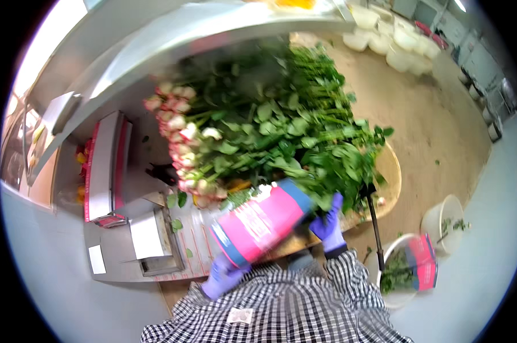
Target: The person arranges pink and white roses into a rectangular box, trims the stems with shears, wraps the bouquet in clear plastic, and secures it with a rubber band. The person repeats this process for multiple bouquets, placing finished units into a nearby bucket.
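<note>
A grey floor (487, 240) is lying around a metal tabletop (155, 251), with pale tubs (404, 46) standing far off on a brown surface; on the tabletop a large bunch of pink and cream roses (258, 131) is lying, blooms pointing left, leafy stems spreading right; the left hand (223, 277), in a purple glove, is gripping the lower end of a pink and blue wrapping sleeve (264, 220); the right hand (329, 223), also gloved, is closing on the sleeve's upper end among the stems; a white bucket (398, 268) of leaf trimmings is standing near the right side.
</note>
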Demonstrator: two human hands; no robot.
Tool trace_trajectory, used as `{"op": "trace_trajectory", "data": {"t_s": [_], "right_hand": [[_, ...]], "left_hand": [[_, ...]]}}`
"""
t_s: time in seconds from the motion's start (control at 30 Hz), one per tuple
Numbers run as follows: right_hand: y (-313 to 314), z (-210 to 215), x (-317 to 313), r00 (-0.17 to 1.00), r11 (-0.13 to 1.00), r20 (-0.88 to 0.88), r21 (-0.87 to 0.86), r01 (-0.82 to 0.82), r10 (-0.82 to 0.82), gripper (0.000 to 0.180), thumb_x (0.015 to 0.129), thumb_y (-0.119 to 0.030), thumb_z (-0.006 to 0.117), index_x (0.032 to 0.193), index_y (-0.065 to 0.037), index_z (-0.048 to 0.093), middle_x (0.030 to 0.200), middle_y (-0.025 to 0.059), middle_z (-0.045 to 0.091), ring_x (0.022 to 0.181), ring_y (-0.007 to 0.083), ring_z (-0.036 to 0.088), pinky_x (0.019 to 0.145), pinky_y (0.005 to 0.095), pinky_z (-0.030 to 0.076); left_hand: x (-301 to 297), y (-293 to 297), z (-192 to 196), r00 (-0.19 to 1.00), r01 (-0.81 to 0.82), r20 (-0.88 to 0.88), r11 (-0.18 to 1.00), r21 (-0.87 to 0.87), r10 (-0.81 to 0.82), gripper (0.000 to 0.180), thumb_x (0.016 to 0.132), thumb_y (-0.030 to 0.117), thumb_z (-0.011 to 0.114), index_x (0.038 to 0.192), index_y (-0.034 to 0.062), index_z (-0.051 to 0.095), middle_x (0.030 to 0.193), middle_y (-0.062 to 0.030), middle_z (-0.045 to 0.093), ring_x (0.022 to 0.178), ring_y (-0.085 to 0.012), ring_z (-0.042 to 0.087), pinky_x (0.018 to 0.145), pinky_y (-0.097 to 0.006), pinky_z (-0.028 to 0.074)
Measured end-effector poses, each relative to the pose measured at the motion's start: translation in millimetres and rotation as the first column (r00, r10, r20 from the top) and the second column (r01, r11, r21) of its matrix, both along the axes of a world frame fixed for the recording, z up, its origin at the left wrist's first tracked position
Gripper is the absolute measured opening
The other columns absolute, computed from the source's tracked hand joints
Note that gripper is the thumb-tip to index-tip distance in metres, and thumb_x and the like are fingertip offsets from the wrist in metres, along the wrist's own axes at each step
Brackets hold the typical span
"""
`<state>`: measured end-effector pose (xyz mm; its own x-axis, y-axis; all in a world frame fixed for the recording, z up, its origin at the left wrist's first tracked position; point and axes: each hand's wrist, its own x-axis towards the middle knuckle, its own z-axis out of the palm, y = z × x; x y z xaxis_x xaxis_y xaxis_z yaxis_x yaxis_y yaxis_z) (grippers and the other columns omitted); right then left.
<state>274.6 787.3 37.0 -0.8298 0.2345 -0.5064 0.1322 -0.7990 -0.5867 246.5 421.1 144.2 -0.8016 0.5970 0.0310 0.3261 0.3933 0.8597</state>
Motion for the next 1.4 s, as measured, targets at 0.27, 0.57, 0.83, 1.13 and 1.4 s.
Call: {"op": "trace_trajectory", "data": {"t_s": [0.27,0.57,0.83,1.13,1.4], "right_hand": [[37.2,135.3,46.7,0.951,0.875,-0.226,0.390,0.287,-0.211,0.041,0.097,-0.033,0.059,0.124,-0.003,0.059,0.103,0.0066,0.065,0.087,0.0136,0.061,0.080,0.0296,0.052],[99.4,194.0,145.3,0.846,0.513,-0.208,0.715,0.474,-0.491,0.040,0.095,-0.031,0.062,0.122,-0.003,0.059,0.103,0.0080,0.066,0.087,0.0160,0.062,0.079,0.0310,0.052],[78.2,175.1,204.7,0.758,0.514,0.155,0.816,0.263,-0.634,0.039,0.093,-0.029,0.063,0.121,-0.003,0.060,0.103,0.0093,0.067,0.088,0.0181,0.063,0.079,0.0322,0.053],[66.3,176.4,181.3,0.764,0.545,0.231,0.818,0.184,-0.603,0.039,0.090,-0.027,0.065,0.120,-0.003,0.060,0.103,0.0108,0.067,0.088,0.0204,0.064,0.079,0.0336,0.053],[66.5,180.5,176.8,0.768,0.547,0.254,0.824,0.147,-0.588,0.039,0.088,-0.025,0.067,0.119,-0.003,0.061,0.103,0.0120,0.068,0.088,0.0225,0.065,0.079,0.0348,0.053]], "left_hand": [[-165.3,17.7,138.2,0.737,0.590,-0.182,0.751,-0.298,-0.651,0.041,0.084,0.020,0.071,0.124,0.0124,0.064,0.120,-0.0149,0.064,0.113,-0.0264,0.059,0.096,-0.037,0.047],[-408.7,21.7,349.1,0.776,-0.467,-0.629,0.627,-0.623,-0.047,0.023,0.090,0.021,0.061,0.108,0.0130,0.072,0.108,-0.0166,0.069,0.101,-0.0337,0.065,0.088,-0.040,0.051],[-424.4,-8.8,334.2,0.520,-0.423,-0.799,0.722,-0.548,-0.302,0.048,0.090,0.000,0.054,0.135,0.0174,0.052,0.099,-0.0105,0.067,0.094,-0.0281,0.066,0.080,-0.037,0.051],[-440.0,-18.4,341.6,0.653,-0.303,-0.742,0.847,-0.437,-0.149,0.015,0.081,0.008,0.068,0.094,0.0071,0.074,0.093,-0.0103,0.069,0.086,-0.0258,0.066,0.078,-0.037,0.052],[-481.4,-33.3,359.4,0.982,-0.169,0.056,0.967,-0.191,0.182,0.007,0.084,0.001,0.069,0.090,-0.0018,0.071,0.084,-0.0082,0.072,0.059,-0.0115,0.058,0.051,-0.026,0.048]]}}
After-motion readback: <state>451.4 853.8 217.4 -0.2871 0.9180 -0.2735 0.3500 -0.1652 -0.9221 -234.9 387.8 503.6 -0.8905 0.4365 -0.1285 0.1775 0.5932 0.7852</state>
